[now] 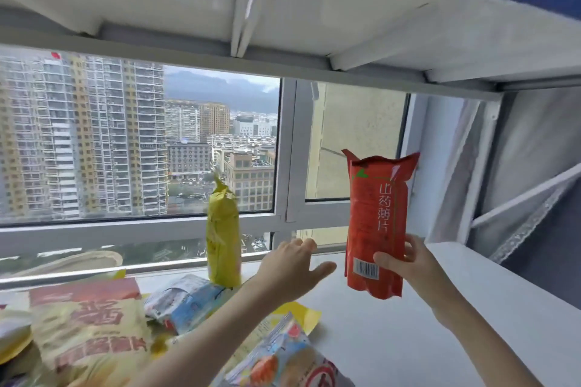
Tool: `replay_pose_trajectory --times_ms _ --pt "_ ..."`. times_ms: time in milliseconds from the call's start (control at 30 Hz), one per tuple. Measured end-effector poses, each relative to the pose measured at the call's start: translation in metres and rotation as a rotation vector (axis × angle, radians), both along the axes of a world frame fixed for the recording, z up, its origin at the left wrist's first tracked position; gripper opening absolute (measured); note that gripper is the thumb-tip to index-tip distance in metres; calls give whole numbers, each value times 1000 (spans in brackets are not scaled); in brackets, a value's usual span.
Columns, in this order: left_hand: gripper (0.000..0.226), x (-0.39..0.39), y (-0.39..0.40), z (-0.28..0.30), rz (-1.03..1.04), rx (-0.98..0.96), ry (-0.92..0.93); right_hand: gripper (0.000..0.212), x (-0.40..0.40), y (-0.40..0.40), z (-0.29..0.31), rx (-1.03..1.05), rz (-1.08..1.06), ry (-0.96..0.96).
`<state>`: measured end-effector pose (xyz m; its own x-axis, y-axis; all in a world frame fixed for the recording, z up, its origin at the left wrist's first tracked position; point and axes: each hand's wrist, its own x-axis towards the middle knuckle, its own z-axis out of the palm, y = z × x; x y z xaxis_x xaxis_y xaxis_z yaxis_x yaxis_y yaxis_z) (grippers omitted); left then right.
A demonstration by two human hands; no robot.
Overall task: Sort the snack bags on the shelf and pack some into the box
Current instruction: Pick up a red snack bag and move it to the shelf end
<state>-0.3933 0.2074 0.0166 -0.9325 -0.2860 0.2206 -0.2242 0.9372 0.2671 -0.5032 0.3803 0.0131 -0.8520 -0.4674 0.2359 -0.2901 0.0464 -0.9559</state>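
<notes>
Two hands work above a white shelf [424,324] before a high-rise window: the right hand [405,264] grips the lower third of a tall red crinkled-foil snack bag [377,223], upright and clear of the shelf, while the left hand [292,264] reaches forward, fingers spread and empty, towards an upright yellow foil bag [222,232] by the sill. More bags, among them a yellow-and-red printed pouch [91,324] and a pale blue packet [188,300], lie heaped at left. Such puffed bags are likely light, slick and crush-prone; a gentle hold low on the body or at the sealed top seam suits best. No box is visible.
</notes>
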Motion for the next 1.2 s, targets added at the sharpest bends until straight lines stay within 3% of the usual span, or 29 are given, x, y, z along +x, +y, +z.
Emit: replay_pose_trajectory --times_ms 333,700,900,1200 --pt "57 -134 66 -25 -101 37 -102 47 -133 74 -25 6 -175 -3" --pt "52 -297 117 -53 67 91 -197 58 -344 124 -54 120 -73 -50" --pt "51 -331 125 -68 170 112 -250 57 -402 125 -86 110 -80 -110" --pt "50 -328 121 -78 263 150 -287 70 -420 120 -102 168 -77 -81"
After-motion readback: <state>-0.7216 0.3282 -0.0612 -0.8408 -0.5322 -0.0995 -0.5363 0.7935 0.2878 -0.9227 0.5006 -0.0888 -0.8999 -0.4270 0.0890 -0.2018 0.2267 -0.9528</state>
